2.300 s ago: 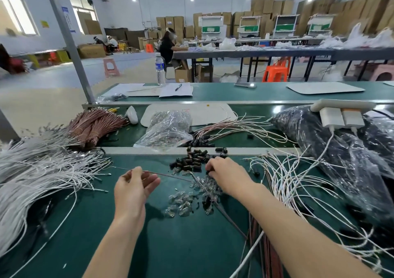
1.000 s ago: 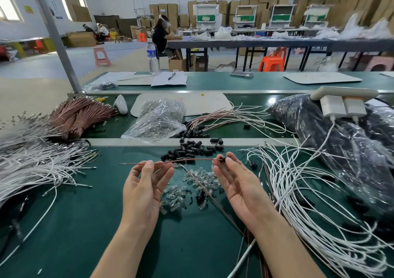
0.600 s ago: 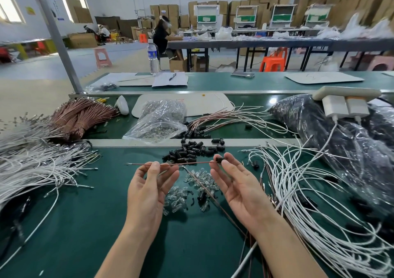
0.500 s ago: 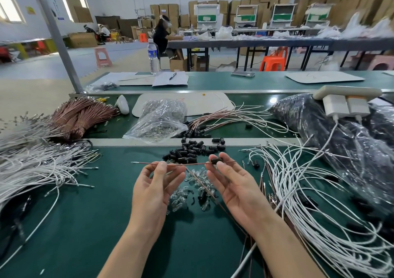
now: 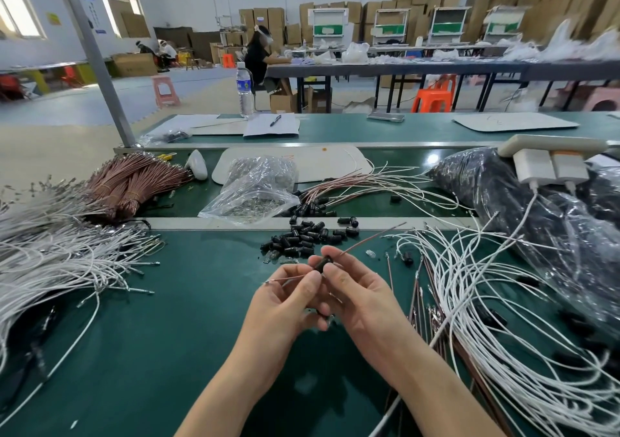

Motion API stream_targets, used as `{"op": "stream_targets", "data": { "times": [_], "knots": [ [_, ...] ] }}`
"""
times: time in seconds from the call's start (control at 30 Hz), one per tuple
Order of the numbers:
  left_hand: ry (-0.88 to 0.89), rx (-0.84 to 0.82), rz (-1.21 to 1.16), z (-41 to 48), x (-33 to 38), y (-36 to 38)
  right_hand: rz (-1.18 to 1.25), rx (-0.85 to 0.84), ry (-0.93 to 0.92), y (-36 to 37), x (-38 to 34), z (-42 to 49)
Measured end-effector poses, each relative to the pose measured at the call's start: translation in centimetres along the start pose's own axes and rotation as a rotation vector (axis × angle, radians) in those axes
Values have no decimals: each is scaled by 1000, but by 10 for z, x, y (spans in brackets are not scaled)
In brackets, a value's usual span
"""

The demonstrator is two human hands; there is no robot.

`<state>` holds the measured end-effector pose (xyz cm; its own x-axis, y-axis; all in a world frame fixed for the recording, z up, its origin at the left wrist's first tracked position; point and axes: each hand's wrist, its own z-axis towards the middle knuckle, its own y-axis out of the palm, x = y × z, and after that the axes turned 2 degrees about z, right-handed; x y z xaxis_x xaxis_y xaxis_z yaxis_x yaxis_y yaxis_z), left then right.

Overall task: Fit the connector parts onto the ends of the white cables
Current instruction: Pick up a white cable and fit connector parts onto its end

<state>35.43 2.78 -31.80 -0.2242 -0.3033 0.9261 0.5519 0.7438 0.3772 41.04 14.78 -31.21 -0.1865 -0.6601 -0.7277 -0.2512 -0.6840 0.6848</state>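
My two hands meet palm-up over the green table (image 5: 167, 352). My left hand (image 5: 285, 302) pinches a thin brown cable (image 5: 369, 240) near its metal tip. My right hand (image 5: 355, 297) pinches a small black connector part (image 5: 322, 264) that sits on that cable. The cable's far end points up to the right. A heap of loose black connector parts (image 5: 305, 237) lies just beyond my fingers. Clear connector parts (image 5: 278, 257) show partly behind my hands. White cables lie in a pile at the left (image 5: 50, 262) and another at the right (image 5: 486, 302).
Brown cable bundles (image 5: 134, 181) and a clear bag of metal parts (image 5: 255, 191) lie on the middle belt. A large black plastic bag (image 5: 536, 218) fills the right side, with a white power strip (image 5: 550, 155) above it. Loose brown cables (image 5: 429, 316) lie beside my right wrist.
My hands have closed together. The black connector part has slid along the brown cable toward my left hand. The cable's free end now points up to the right instead of lying level.
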Motion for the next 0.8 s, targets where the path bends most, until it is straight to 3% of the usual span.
{"op": "stream_targets", "data": {
  "times": [0.13,0.3,0.53,0.63,0.8],
  "knots": [
    [16,8,76,-2,-1,0,104,78,-83,-12,-23,0],
    [93,37,376,-8,-7,7,252,171,-290,-36,-65,-11],
    [194,-242,1192,20,-17,89,297,308,-466,-67,-98,-29],
    [120,-250,1431,38,-24,125,349,314,-484,-76,-100,-31],
    [-10,-247,1542,54,-33,153,347,319,-481,-83,-98,-30]
  ]
}}
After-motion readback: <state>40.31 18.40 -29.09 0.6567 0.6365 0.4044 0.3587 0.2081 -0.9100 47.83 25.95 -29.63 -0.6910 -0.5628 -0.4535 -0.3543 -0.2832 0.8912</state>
